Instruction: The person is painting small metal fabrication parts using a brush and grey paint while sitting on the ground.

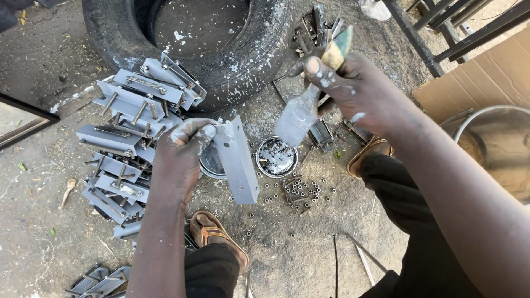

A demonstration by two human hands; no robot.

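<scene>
Left: stack of grey painted brackets crowds the ground; ahead: tyre walls off the far side | centre: paint tin and scattered nuts underfoot | right: cardboard and metal basin hem in | open dirt at lower middle between the sandals

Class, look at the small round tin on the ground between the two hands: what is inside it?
The tin holds grey-white paint, patchy over a dark bottom. The brush in the right hand hangs over its upper edge, hiding that part. Its depth cannot be seen.
</scene>
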